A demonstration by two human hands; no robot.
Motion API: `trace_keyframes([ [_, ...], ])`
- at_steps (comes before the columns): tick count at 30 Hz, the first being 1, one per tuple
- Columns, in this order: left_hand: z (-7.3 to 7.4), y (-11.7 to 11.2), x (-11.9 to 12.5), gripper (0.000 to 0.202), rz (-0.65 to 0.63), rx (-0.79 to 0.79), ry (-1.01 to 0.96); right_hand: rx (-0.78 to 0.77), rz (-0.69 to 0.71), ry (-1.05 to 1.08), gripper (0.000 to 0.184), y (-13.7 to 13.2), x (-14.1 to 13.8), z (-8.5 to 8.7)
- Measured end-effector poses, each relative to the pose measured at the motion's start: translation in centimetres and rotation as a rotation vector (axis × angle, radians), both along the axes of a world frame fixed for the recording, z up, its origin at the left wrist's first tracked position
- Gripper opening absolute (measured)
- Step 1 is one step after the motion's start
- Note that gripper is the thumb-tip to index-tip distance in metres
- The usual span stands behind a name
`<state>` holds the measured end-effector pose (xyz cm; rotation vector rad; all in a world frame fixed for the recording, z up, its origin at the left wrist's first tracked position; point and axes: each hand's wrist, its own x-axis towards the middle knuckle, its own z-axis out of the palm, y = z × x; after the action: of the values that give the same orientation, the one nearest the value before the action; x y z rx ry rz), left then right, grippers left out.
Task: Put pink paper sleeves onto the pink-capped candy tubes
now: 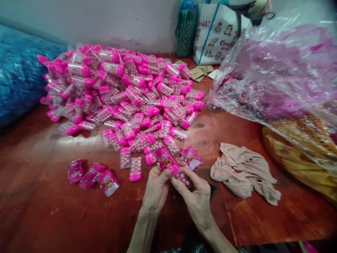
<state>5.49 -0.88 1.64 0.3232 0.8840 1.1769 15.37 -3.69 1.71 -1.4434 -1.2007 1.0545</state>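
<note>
Pinching 1 tube [177, 172] between them, both hands meet low over the red-brown surface [52, 218], close to its near edge. The left hand [156, 189] has thumb and fingers closed on the pink-capped end, where a pink label [163, 159] stands up from the tube. The right hand [197, 198] grips the other end, fingers curled under the clear part full of pink balls. The view blurs there, so the label may be wrapped on or only laid against it; I can't tell.

Just beyond the right hand lies a labelled tube [192, 157]. 2 bare tubes [136, 169] lie just left of the hands, and 3 labelled packs [91, 175] sit in a row further left. Behind them all rises a big pile [123, 91] of bare tubes. A crumpled beige cloth [244, 172] lies to the right, near a clear plastic bag [276, 70].
</note>
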Motion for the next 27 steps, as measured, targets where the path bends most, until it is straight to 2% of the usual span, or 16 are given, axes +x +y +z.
trace_keyframes([
  [6,0.2,-0.1,1.1,0.015,0.086,-0.059,0.059,0.105,-0.05,-0.097,0.023,-0.1,-0.1,-0.3],
  [10,0.2,0.2,0.6,0.016,0.128,-0.089,0.074,-0.087,0.074,-0.004,0.031,0.2,0.3,0.0],
  [12,0.2,0.4,0.2,0.022,0.142,-0.087,0.086,-0.195,0.174,0.057,0.028,0.2,0.4,0.3],
  [15,0.4,0.5,-0.1,0.023,0.139,-0.056,0.102,-0.234,0.257,0.087,0.023,0.1,0.1,0.6],
  [23,1.1,-0.1,1.1,0.018,0.052,-0.014,0.135,-0.133,0.137,-0.057,0.021,-0.8,-0.2,1.0],
  [27,0.9,-0.1,1.0,0.016,0.088,-0.049,0.141,-0.155,0.145,-0.114,0.022,-0.8,-0.5,1.5],
])
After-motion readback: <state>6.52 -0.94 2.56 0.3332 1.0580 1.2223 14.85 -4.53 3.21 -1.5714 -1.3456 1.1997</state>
